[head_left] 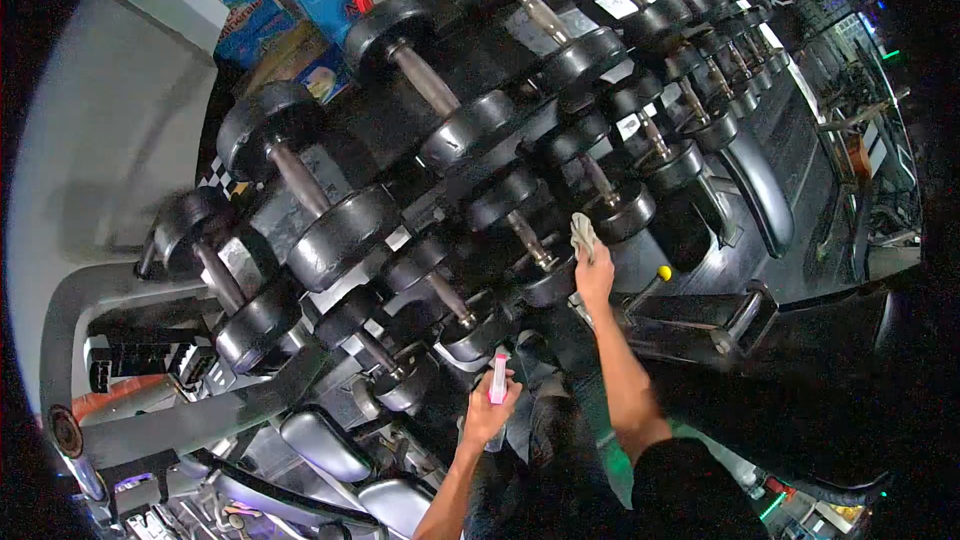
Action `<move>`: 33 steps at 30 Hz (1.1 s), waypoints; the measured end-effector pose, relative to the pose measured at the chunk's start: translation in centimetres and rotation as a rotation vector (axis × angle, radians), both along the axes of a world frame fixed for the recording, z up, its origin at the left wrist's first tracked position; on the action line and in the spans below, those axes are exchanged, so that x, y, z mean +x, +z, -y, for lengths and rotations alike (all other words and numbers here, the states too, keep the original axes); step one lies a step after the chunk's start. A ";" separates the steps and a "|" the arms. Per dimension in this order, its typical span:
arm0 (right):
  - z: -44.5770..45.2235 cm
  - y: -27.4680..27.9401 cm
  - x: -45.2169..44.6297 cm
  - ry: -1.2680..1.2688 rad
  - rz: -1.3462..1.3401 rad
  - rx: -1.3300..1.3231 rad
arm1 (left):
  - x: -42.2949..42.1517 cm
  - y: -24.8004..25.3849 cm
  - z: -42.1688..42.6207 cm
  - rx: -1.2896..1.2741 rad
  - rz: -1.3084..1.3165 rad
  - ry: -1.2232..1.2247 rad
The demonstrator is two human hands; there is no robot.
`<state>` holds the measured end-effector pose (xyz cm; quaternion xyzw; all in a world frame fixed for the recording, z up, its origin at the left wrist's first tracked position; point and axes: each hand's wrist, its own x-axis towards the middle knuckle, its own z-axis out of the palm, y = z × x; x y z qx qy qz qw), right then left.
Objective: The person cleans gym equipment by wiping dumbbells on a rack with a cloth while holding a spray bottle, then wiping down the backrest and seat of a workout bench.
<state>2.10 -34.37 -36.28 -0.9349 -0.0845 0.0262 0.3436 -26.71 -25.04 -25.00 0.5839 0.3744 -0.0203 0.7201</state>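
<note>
Head view: right hand (595, 275) is grasping cloth (582, 233) beside dumbbell (630, 215), flatter folds probably wiping better; left hand (488, 412) is gripping spray bottle (499, 380).

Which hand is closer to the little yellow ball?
The right hand: in the picture it's just left of the yellow ball, holding a cloth. The left hand is lower and farther left.
</note>
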 end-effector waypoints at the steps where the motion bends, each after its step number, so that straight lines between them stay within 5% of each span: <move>1: 0.0 0.1 -2.1 0.018 0.107 -0.057 | 0.1 -0.2 0.1 -0.001 0.001 0.001; 6: -0.6 4.4 -9.6 0.385 0.276 -0.146 | 1.3 1.1 0.0 -0.051 -0.039 -0.031; 12: 2.0 5.8 -5.5 0.692 0.315 -0.160 | 2.0 -0.1 0.1 0.101 0.018 -0.076; 20: -1.0 3.8 -3.8 0.095 0.131 -0.008 | 2.1 1.2 0.4 0.022 -0.010 0.035; 22: -0.9 4.1 -5.0 0.418 0.409 -0.177 | 2.0 1.3 0.7 0.018 -0.010 0.050; 26: -0.9 3.0 -9.0 0.951 0.418 -0.261 | 1.3 1.5 1.0 -0.014 -0.015 0.063; 30: -1.9 0.7 -10.5 1.084 0.521 -0.314 | 0.6 1.7 0.9 0.002 0.018 0.063; 33: -2.1 -0.1 -9.7 1.223 0.609 -0.620 | -0.2 0.9 0.6 0.038 0.020 0.033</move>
